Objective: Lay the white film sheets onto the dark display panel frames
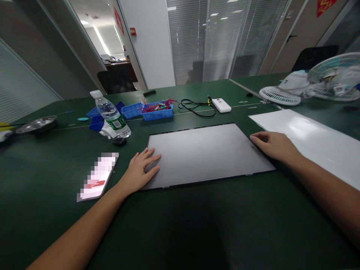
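A flat grey rectangular panel with a thin black frame, like a display panel, lies on the green table. My left hand rests on its left edge, palm down and fingers spread. Beside the right edge is my right hand, thumb and index finger drawn together at the frame. Whether anything sits between those fingertips is too small to tell. A glossy white sheet lies to the right, partly behind my right forearm.
Left of the panel are a phone and a water bottle. Behind it stand a blue tray of red-wired parts, a black cable and a white power bank. White fan parts sit at far right on the table.
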Action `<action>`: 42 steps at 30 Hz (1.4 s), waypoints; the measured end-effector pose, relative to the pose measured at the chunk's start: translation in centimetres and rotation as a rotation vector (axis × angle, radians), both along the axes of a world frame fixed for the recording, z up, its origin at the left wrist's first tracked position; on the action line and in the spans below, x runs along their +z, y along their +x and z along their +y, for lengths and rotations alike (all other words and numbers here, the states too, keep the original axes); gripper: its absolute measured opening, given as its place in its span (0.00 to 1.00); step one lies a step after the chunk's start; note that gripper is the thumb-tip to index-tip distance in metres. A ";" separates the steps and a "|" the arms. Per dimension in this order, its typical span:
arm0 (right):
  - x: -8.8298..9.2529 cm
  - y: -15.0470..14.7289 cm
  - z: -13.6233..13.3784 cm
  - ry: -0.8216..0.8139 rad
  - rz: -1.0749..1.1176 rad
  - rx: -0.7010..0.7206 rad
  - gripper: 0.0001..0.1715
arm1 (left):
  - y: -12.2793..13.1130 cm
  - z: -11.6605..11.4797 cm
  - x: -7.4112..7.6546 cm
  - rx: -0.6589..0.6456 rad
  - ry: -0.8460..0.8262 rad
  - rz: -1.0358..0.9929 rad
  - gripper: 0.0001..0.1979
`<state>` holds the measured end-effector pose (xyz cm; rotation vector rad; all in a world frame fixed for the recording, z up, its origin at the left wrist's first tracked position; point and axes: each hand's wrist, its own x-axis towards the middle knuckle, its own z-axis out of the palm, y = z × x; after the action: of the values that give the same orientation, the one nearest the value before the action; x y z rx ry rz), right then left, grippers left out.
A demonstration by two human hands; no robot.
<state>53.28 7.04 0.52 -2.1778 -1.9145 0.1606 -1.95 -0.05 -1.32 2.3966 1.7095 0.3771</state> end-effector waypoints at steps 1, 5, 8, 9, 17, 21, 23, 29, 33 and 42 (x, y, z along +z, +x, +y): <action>0.0 0.7 0.2 0.026 -0.022 -0.019 0.35 | 0.0 0.0 -0.1 0.005 0.009 -0.008 0.32; -0.7 5.1 1.2 0.196 -0.216 -0.125 0.42 | 0.0 0.0 -0.3 -0.001 0.038 -0.033 0.34; -1.9 8.4 2.0 0.146 -0.291 -0.280 0.56 | 0.0 -0.1 -0.1 -0.012 0.015 -0.036 0.34; -2.3 9.1 2.2 0.082 -0.274 -0.332 0.60 | 0.0 -0.2 0.0 -0.016 0.003 -0.036 0.34; -3.0 9.1 2.2 -0.013 -0.202 -0.287 0.51 | 0.0 -0.2 0.2 -0.041 -0.014 -0.062 0.35; -1.9 7.8 1.4 -0.015 -0.230 -0.271 0.49 | 0.0 -0.2 0.0 -0.034 -0.004 -0.066 0.35; -0.8 6.7 0.7 -0.020 -0.239 -0.297 0.47 | 0.0 -0.1 -0.1 -0.035 0.002 -0.069 0.35; 2.5 0.9 -2.2 0.227 -0.307 -0.184 0.45 | 0.1 -0.1 0.0 -0.029 -0.009 -0.087 0.34; 2.6 -3.2 -3.6 0.382 -0.241 0.349 0.41 | 0.1 -0.1 -0.1 -0.030 0.006 -0.094 0.33; -0.7 -7.9 -5.1 0.128 0.063 1.055 0.42 | 0.1 0.0 -0.2 -0.039 0.024 -0.079 0.32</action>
<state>45.42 1.96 -0.14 -0.8765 -2.7116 0.2588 -1.87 -0.09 -1.52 2.3938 1.6315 0.4831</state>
